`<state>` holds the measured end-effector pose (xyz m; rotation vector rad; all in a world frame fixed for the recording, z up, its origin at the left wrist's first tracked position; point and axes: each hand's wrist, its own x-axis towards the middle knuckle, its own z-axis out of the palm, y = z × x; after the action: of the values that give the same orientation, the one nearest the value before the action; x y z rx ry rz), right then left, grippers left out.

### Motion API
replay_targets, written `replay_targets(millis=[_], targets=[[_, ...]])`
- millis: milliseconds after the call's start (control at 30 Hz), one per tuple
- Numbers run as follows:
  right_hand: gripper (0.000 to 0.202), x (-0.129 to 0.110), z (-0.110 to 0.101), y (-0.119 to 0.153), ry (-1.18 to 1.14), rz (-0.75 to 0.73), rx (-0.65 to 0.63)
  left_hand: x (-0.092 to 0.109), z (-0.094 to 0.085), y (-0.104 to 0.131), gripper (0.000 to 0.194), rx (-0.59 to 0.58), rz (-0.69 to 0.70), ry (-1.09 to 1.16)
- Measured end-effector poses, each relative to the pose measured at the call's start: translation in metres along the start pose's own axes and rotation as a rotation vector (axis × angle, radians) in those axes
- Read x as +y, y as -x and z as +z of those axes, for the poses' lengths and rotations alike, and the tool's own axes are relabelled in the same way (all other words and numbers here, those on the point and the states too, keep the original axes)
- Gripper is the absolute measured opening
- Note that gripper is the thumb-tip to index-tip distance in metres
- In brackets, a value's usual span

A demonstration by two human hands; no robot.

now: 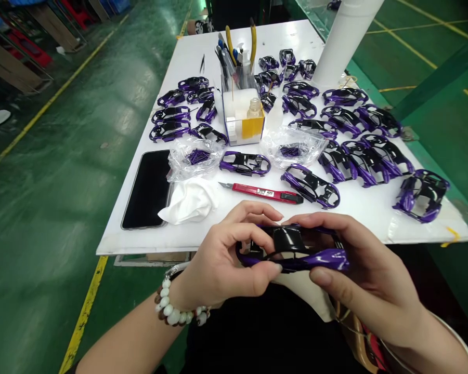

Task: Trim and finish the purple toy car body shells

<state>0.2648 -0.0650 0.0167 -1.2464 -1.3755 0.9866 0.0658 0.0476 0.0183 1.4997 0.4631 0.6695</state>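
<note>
Just in front of the table's near edge, a black and purple toy car body shell [327, 258] is held between both hands. My left hand [237, 254] is closed on its left end, thumb along the near side and fingers over the top. On the right end, my right hand [368, 270] grips it with the thumb below and fingers along the far side. Beyond the hands lies a red utility knife [263, 192] with its blade out, pointing left. Two more loose shells, one on the left [245, 163] and one on the right [311, 185], rest near the knife.
On the white table [140, 240] are a black phone [147, 189], a crumpled white cloth [191, 201] and clear bags with small purple parts [198, 156]. A clear organizer [244, 117] holds pliers and a small bottle. Several shells [364, 162] surround it. A white pipe [345, 44] rises at right.
</note>
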Motion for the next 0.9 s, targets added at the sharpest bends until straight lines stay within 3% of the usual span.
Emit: replay_targets(millis=[333,600,900], targets=[[0.046,0.002,-0.005,0.013,-0.025,0.033,0.007,-0.005,0.002,-0.001,0.019,-0.12,-0.01,0.079],[0.046,0.004,-0.003,0.013,0.021,-0.077,0.068,0.011,0.008,0.006,0.016,-0.003,0.117,-0.163],[0.042,0.005,0.008,0.013,-0.091,-0.041,0.15,0.01,0.005,0.004,0.012,-0.036,0.156,-0.242]])
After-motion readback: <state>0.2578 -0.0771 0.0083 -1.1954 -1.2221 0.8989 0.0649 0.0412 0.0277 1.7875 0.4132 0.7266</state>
